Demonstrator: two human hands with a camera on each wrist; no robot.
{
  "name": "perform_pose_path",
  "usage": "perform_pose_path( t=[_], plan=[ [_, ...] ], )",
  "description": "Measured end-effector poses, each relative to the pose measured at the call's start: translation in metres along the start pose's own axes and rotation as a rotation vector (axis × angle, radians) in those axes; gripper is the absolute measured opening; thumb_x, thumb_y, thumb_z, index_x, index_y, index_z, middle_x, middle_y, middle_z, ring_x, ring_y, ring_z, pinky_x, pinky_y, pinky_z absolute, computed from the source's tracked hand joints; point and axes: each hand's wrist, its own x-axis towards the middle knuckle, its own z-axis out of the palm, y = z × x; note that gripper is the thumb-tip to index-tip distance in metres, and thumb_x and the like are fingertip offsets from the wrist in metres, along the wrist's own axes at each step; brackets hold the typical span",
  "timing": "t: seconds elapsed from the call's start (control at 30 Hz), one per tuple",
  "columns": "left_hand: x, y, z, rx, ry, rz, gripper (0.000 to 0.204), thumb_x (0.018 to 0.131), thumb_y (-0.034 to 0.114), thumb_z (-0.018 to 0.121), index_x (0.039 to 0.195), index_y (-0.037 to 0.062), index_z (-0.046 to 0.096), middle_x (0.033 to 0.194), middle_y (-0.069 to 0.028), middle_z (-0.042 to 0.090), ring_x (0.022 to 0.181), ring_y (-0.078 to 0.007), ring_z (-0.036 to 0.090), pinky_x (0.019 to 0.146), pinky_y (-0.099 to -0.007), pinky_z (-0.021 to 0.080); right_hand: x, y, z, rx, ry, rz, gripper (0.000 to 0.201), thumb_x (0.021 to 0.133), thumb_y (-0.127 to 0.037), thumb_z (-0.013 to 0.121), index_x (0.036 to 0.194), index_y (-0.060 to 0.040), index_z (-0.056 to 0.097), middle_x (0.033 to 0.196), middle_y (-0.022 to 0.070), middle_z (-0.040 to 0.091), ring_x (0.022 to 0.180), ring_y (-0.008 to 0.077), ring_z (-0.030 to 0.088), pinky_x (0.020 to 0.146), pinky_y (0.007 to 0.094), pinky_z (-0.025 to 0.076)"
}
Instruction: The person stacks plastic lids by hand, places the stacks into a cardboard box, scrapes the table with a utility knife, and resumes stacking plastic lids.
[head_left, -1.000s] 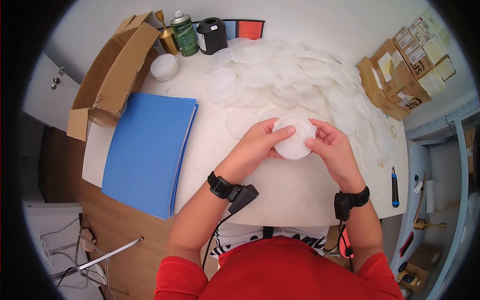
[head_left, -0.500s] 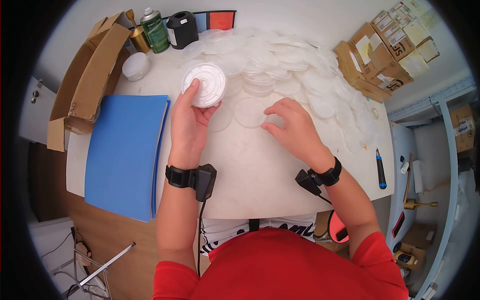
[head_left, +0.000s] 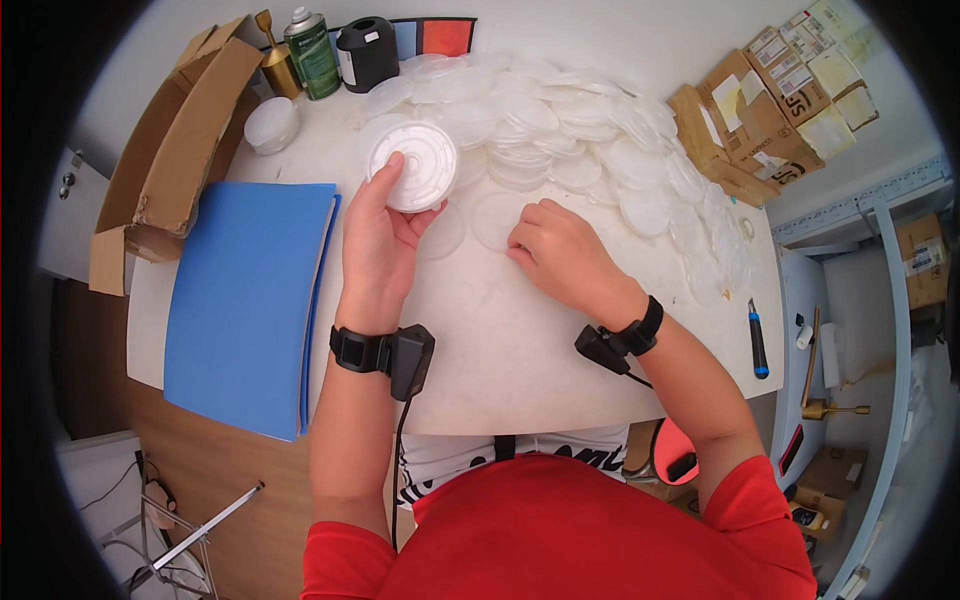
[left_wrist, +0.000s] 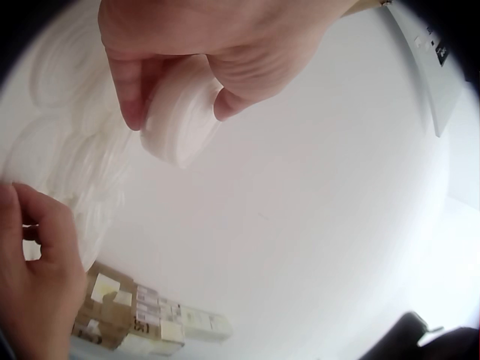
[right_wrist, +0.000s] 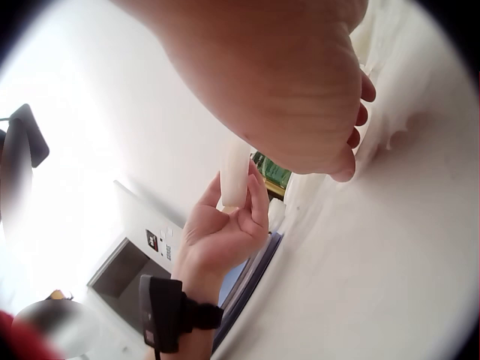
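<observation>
The left hand [head_left: 380, 245] pinches a round white lidded piece [head_left: 413, 166], its ringed face turned up, thumb on that face and fingers underneath. In the left wrist view this piece [left_wrist: 180, 112] appears edge-on, thick like a shallow tub or a stack. The right hand [head_left: 572, 255] is low over the table, its curled fingers and thumb together at the near right rim of a flat clear lid [head_left: 492, 220]. The right wrist view shows its fingertips close to the table, but the lid's rim between them is hidden. Another clear lid [head_left: 442, 233] lies left of it.
A heap of clear lids [head_left: 560, 130] spreads across the back. Blue folder [head_left: 245, 300], open cardboard box [head_left: 180, 150] and round white tub [head_left: 271, 126] are at left; bottles stand behind. A cutter [head_left: 758, 340] and stacked cartons [head_left: 765, 110] are at right.
Both hands held the white piece together; the left hand has carried it left and up. The right hand let go, moved to the clear lid and closed its fingers there.
</observation>
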Motion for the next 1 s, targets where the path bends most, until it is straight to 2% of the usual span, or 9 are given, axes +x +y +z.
perform_pose_path(
  t=[0.1, 0.17, 0.2, 0.27, 0.37, 0.7, 0.8, 0.97, 1.0],
  plan=[
    [0.0, -0.001, 0.001, 0.008, 0.01, -0.008, 0.039, 0.103, 0.025, 0.063, 0.132, 0.0001, 0.058, 0.122, -0.0109, 0.07, 0.104, -0.02, 0.072, 0.087, -0.0348, 0.062, -0.003, -0.003, -0.014, 0.105, 0.05, 0.025, 0.006, 0.087, -0.008, 0.074, 0.084, -0.0031, 0.071, 0.086, 0.0057, 0.063, 0.087, 0.0234, 0.061, 0.075, 0.0361, 0.053],
    [0.0, -0.002, 0.001, 0.024, 0.01, -0.017, 0.04, 0.103, 0.026, 0.062, 0.133, -0.0004, 0.058, 0.121, -0.0108, 0.07, 0.104, -0.0197, 0.072, 0.087, -0.0342, 0.062, -0.007, -0.006, -0.032, 0.794, -0.029, 0.556, 0.008, 0.096, -0.011, 0.068, 0.091, -0.0049, 0.071, 0.09, 0.0005, 0.066, 0.083, 0.0149, 0.062, 0.071, 0.0307, 0.051],
    [-0.001, -0.003, 0.001, 0.021, 0.012, -0.018, 0.04, 0.103, 0.026, 0.062, 0.133, -0.0004, 0.058, 0.121, -0.0108, 0.07, 0.104, -0.0197, 0.072, 0.087, -0.0342, 0.062, -0.01, -0.001, -0.036, 0.792, -0.033, 0.557, 0.008, 0.096, -0.011, 0.068, 0.091, -0.0049, 0.071, 0.09, 0.0005, 0.066, 0.083, 0.0149, 0.062, 0.071, 0.0307, 0.051],
    [-0.002, -0.003, 0.004, 0.045, 0.007, -0.023, 0.04, 0.104, 0.027, 0.061, 0.133, -0.0006, 0.058, 0.12, -0.0103, 0.071, 0.102, -0.0188, 0.071, 0.087, -0.0335, 0.061, -0.016, 0.009, -0.045, 1.644, 0.141, 0.84, 0.013, 0.102, -0.016, 0.063, 0.098, -0.006, 0.069, 0.093, -0.0014, 0.066, 0.079, 0.0095, 0.06, 0.068, 0.0269, 0.049],
    [-0.004, -0.007, 0.01, 0.078, -0.004, -0.07, 0.041, 0.104, 0.028, 0.06, 0.133, -0.0006, 0.058, 0.12, -0.0097, 0.071, 0.102, -0.0178, 0.071, 0.086, -0.0331, 0.061, -0.03, 0.026, -0.039, 1.587, 0.03, 0.975, 0.014, 0.103, -0.019, 0.062, 0.1, -0.0056, 0.067, 0.093, 0.0007, 0.066, 0.079, 0.0109, 0.061, 0.066, 0.0274, 0.048],
    [-0.008, -0.02, 0.015, 0.17, -0.051, -0.152, 0.039, 0.104, 0.028, 0.061, 0.13, -0.0005, 0.061, 0.122, -0.0086, 0.07, 0.106, -0.0168, 0.07, 0.09, -0.0319, 0.059, -0.023, 0.013, -0.042, 1.257, 0.121, 1.115, 0.029, 0.099, -0.028, 0.068, 0.111, -0.0028, 0.063, 0.098, 0.0074, 0.07, 0.077, 0.0132, 0.064, 0.067, 0.0274, 0.049],
    [-0.013, -0.023, 0.022, 0.198, -0.019, -0.207, 0.039, 0.104, 0.028, 0.061, 0.131, -0.0009, 0.061, 0.124, -0.0088, 0.069, 0.11, -0.0178, 0.069, 0.095, -0.0334, 0.057, -0.021, 0.018, -0.03, 1.121, 0.101, 1.024, 0.03, 0.098, -0.029, 0.07, 0.11, -0.0016, 0.065, 0.1, 0.0071, 0.07, 0.077, 0.0139, 0.065, 0.068, 0.0277, 0.05],
    [-0.01, -0.022, 0.018, 0.081, -0.073, -0.182, 0.041, 0.104, 0.028, 0.061, 0.133, -0.0009, 0.06, 0.128, -0.0093, 0.068, 0.115, -0.0192, 0.067, 0.097, -0.0355, 0.055, -0.019, 0.012, -0.019, 0.429, 0.039, 0.665, 0.026, 0.091, -0.021, 0.074, 0.106, 0.0013, 0.072, 0.098, 0.0126, 0.073, 0.079, 0.0232, 0.069, 0.074, 0.0358, 0.055],
    [-0.01, -0.022, 0.017, 0.08, -0.074, -0.184, 0.041, 0.104, 0.028, 0.061, 0.133, -0.0009, 0.06, 0.128, -0.0093, 0.068, 0.115, -0.0192, 0.067, 0.097, -0.0355, 0.055, -0.018, 0.012, -0.018, 0.428, 0.039, 0.667, 0.026, 0.091, -0.021, 0.074, 0.106, 0.0013, 0.072, 0.098, 0.0126, 0.073, 0.079, 0.0232, 0.069, 0.074, 0.0358, 0.055]
  ],
)
